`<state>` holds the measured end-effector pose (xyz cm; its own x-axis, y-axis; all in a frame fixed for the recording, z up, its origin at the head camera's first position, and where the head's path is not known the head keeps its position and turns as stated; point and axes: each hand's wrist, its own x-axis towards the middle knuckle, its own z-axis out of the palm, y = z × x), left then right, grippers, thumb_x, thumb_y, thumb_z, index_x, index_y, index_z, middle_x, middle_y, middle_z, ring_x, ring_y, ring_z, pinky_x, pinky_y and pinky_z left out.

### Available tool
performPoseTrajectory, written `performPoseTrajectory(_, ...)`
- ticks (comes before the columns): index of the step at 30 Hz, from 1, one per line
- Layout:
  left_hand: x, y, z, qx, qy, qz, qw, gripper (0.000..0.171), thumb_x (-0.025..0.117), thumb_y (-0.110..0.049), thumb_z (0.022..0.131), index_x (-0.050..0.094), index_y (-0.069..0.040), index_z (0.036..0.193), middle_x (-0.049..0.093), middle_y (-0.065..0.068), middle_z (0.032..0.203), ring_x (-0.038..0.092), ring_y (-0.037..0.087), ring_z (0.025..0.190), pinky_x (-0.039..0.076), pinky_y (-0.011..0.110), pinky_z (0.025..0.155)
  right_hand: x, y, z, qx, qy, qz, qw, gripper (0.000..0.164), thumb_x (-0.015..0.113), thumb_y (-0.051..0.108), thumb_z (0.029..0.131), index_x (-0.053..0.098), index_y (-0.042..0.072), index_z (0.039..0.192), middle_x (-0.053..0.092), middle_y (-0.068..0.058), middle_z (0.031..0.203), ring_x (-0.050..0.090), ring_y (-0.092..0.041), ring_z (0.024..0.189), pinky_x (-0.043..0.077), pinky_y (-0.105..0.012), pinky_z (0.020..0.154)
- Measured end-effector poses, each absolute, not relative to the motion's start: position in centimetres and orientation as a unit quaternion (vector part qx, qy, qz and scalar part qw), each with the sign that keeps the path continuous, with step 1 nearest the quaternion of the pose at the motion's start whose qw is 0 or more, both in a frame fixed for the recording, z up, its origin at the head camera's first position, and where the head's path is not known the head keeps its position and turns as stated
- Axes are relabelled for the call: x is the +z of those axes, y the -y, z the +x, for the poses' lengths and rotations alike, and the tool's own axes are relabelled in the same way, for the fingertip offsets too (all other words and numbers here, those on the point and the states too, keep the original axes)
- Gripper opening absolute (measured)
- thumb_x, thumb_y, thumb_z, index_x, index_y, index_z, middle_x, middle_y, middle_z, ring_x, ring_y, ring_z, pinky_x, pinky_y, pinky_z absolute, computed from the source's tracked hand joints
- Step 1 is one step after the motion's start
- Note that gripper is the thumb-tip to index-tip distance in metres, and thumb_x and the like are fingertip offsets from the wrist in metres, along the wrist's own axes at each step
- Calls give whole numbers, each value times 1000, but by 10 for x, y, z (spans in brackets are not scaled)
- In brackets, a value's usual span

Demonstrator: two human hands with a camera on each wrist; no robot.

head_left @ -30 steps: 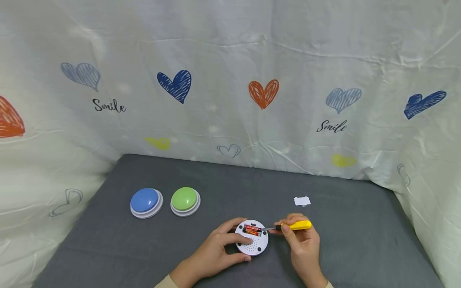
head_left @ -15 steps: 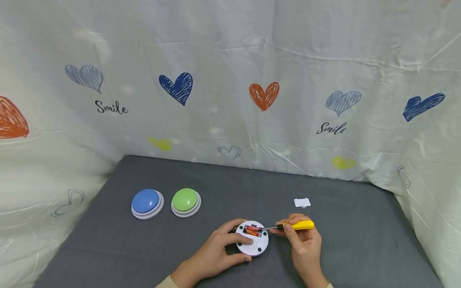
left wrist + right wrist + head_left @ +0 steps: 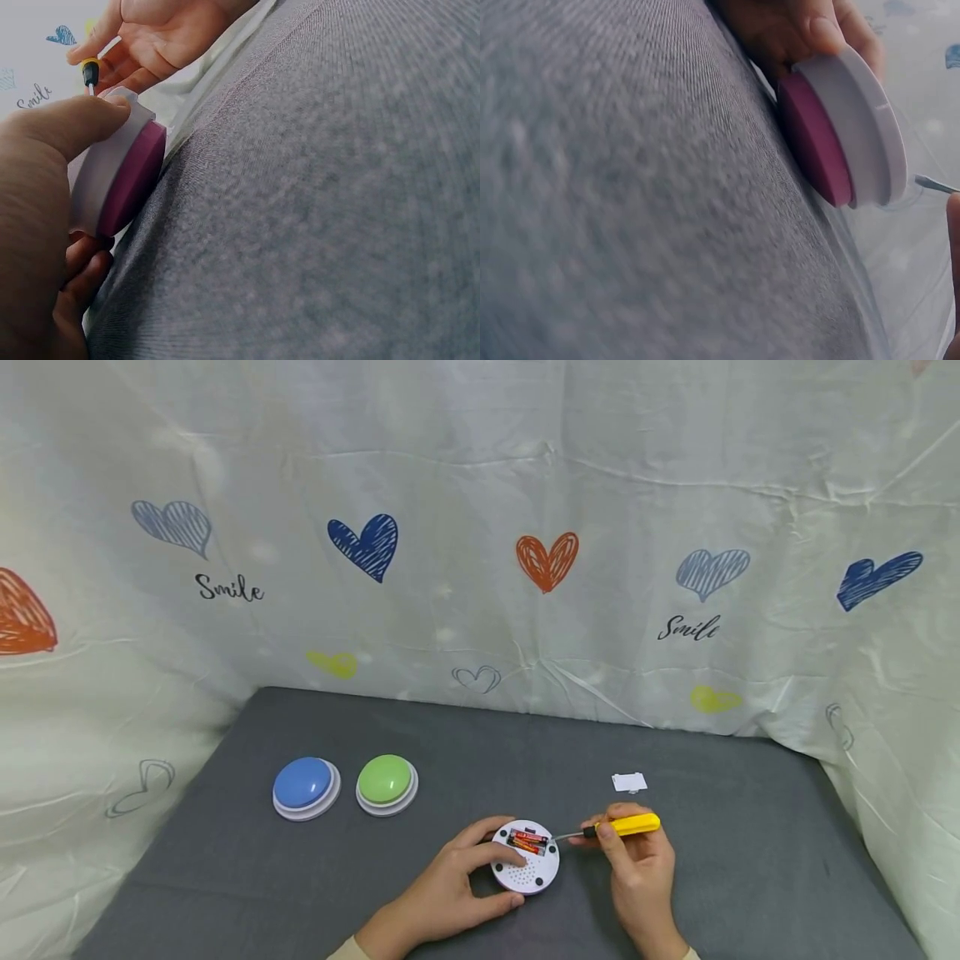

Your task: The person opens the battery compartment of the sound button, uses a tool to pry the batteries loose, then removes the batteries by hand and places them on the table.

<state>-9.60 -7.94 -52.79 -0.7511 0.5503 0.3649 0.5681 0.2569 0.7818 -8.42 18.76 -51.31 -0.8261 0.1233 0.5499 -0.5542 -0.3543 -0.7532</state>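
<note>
While the round white device (image 3: pixel 538 866) lies with its pink side (image 3: pixel 817 142) turned down toward the gray cloth (image 3: pixel 480 752), its upturned base: I see two red batteries (image 3: pixel 528 842) side by side in a recess, a patch of small holes on the near side of them, and dark round spots toward the rim.

Left hand: the left hand (image 3: pixel 459 878) grips the device by its rim from the left, thumb on the near edge, one finger stretched over the base beside the holes.

Right hand: the right hand (image 3: pixel 639 870), on the right of the device, pinches the yellow-handled screwdriver (image 3: pixel 637 823) between thumb and fingers.

Screwdriver tip: it points left at the device's rim, level with the batteries; my right wrist view shows a narrow gap between the two, so I call them near but apart.

White piece: a small white piece (image 3: pixel 628 782) lies beyond the device and to its right, past the right hand.

Domed buttons: a green button (image 3: pixel 384 779) sits left of the device and farther back, a blue button (image 3: pixel 302 782) farther left again, both upright on white bases.

Backdrop: behind the device, past the cloth's far edge, I see a pale curtain (image 3: pixel 450 618) printed with hearts and "Smile".
</note>
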Motion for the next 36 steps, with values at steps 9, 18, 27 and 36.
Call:
performPoseTrajectory(9, -526, 79, -95, -506, 790, -345, -14, 36, 93, -26, 90, 76, -34, 120, 54, -2, 157, 57, 20, 140, 48, 38, 114, -506, -193, -84, 788, 565, 124, 211, 58, 62, -25, 98, 45, -18, 153, 66, -10, 106, 74, -18, 87, 65, -35, 78)
performPoseTrajectory(18, -528, 79, -96, -505, 786, -356, -1, 37, 93, -27, 90, 74, -34, 121, 53, 1, 158, 59, 20, 137, 49, 37, 112, -502, -197, -86, 753, 624, 37, 204, 46, 73, -25, 89, 61, -21, 133, 75, -13, 102, 75, -16, 79, 63, -28, 66)
performPoseTrajectory(27, -530, 80, -96, -501, 787, -360, 6, 38, 92, -26, 90, 74, -34, 121, 54, 2, 157, 59, 20, 136, 49, 36, 112, -495, -198, -89, 685, 714, -60, 134, 42, 84, -8, 91, 73, -8, 131, 71, -22, 100, 74, -16, 78, 64, -37, 58)
performPoseTrajectory(36, -529, 80, -96, -503, 788, -355, -6, 39, 92, -25, 90, 73, -35, 122, 51, 3, 159, 60, 19, 136, 50, 38, 112, -497, -201, -92, 615, 781, -93, 56, 48, 91, -1, 86, 75, -6, 131, 70, -14, 91, 72, -15, 73, 63, -39, 55)
